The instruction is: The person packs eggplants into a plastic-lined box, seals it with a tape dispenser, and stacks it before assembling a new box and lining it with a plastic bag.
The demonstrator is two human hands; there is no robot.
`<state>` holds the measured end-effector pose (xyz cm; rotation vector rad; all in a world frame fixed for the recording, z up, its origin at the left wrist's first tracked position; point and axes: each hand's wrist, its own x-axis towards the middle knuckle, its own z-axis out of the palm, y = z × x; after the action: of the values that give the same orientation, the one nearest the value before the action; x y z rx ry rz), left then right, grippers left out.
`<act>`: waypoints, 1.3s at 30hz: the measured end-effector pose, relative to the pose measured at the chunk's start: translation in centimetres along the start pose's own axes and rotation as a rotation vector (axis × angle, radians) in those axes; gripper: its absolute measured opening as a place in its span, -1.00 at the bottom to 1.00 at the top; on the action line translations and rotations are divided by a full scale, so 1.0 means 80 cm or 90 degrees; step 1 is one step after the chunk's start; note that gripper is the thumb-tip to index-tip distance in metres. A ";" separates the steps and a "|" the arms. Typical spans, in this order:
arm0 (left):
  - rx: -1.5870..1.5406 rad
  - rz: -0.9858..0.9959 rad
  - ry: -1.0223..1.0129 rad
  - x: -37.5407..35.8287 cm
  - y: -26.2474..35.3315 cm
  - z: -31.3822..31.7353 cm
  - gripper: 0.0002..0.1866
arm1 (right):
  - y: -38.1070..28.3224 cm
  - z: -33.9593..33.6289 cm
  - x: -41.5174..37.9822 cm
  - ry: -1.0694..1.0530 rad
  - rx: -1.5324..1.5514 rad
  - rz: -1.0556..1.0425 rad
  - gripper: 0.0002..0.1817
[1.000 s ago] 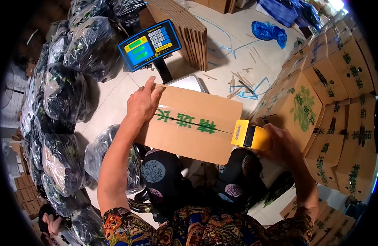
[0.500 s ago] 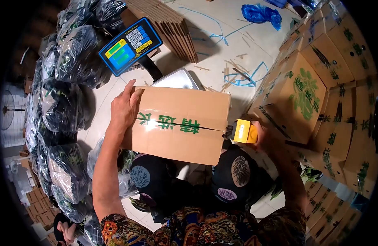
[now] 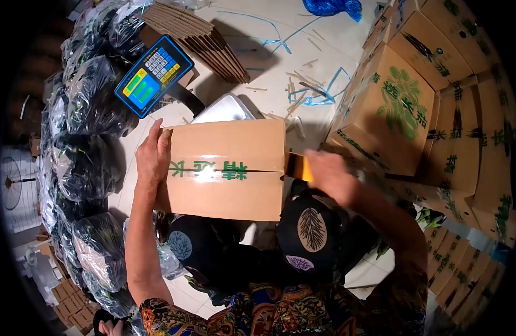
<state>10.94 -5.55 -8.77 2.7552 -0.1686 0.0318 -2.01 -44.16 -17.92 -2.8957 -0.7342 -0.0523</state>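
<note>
A closed cardboard box (image 3: 230, 143) with green printed characters lies in front of me, a shiny strip of clear tape along its middle seam. At its left end is my left hand (image 3: 153, 154), closed on the edge near the far corner. My right hand (image 3: 332, 175), slightly blurred, is wrapped round a yellow tape dispenser (image 3: 299, 167). The dispenser is up against the right end of the box, level with the seam. Some of my right fingers are hidden behind the hand. Beyond the box, the metal pan of a digital scale (image 3: 227, 106) shows in part.
The scale's blue display (image 3: 154, 76) stands behind the box on the left. Flattened cartons (image 3: 199, 42) lean beyond it. Plastic-wrapped bundles (image 3: 81, 162) line the left, and stacked printed cartons (image 3: 403, 106) crowd the right. Blue strapping (image 3: 319, 98) and scraps litter the floor.
My right hand has brought the tape dispenser against the box's right end and turned it. The view has shifted, so the box and left hand appear further left; the left hand keeps its hold.
</note>
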 end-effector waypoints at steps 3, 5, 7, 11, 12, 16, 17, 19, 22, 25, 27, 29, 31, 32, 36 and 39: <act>-0.020 0.006 0.011 0.000 -0.005 -0.001 -0.49 | -0.025 0.045 0.044 -0.192 -0.294 -0.071 -0.73; -0.054 -0.034 -0.010 -0.001 0.000 -0.006 -0.49 | -0.004 0.082 0.029 -0.176 -0.327 -0.185 -0.69; -0.078 -0.033 -0.016 -0.001 0.002 -0.007 -0.47 | 0.021 0.105 0.031 -0.458 0.009 0.174 -0.58; -0.080 -0.074 -0.045 0.003 0.004 -0.007 -0.45 | 0.072 0.121 -0.047 -0.460 0.210 0.363 -0.22; -0.081 -0.071 -0.040 0.003 0.008 -0.007 -0.44 | 0.077 0.131 -0.063 -0.466 0.218 0.411 -0.16; -0.098 -0.090 -0.042 0.000 0.012 -0.011 -0.41 | 0.043 0.110 -0.040 -0.073 0.366 0.440 -0.20; -0.093 -0.084 -0.038 -0.001 0.012 -0.009 -0.41 | 0.029 0.098 -0.016 0.077 0.498 0.464 -0.25; -0.083 -0.074 -0.020 -0.002 0.009 -0.006 -0.41 | -0.022 0.015 0.046 0.304 0.823 0.477 -0.38; -0.053 -0.067 -0.001 -0.002 0.004 -0.002 -0.46 | -0.062 -0.002 0.104 0.418 0.900 0.395 -0.43; -0.064 -0.032 0.037 -0.001 -0.006 0.000 -0.49 | -0.041 0.070 0.131 0.346 0.942 0.421 -0.47; -0.091 -0.086 0.002 0.001 -0.001 -0.012 -0.48 | -0.025 0.169 0.126 0.312 0.820 0.405 -0.49; -0.111 -0.080 0.028 0.002 -0.014 -0.013 -0.48 | -0.022 0.227 0.118 0.265 0.687 0.408 -0.51; -0.103 -0.122 0.025 0.005 -0.038 -0.026 -0.47 | -0.031 0.224 0.131 0.267 0.668 0.460 -0.50; -0.125 -0.110 0.037 0.005 -0.069 -0.028 -0.46 | -0.035 0.219 0.137 0.292 0.714 0.511 -0.49; -0.294 -0.156 0.032 0.001 -0.136 -0.031 -0.40 | -0.020 0.190 0.147 0.137 1.036 0.556 -0.45; -0.327 -0.160 0.041 -0.016 -0.155 -0.027 -0.38 | -0.006 0.128 0.160 0.009 1.508 0.566 -0.52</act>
<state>11.18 6.83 -11.38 2.2398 0.1668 0.0078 8.93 -36.12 -27.01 -0.6319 0.4873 0.4860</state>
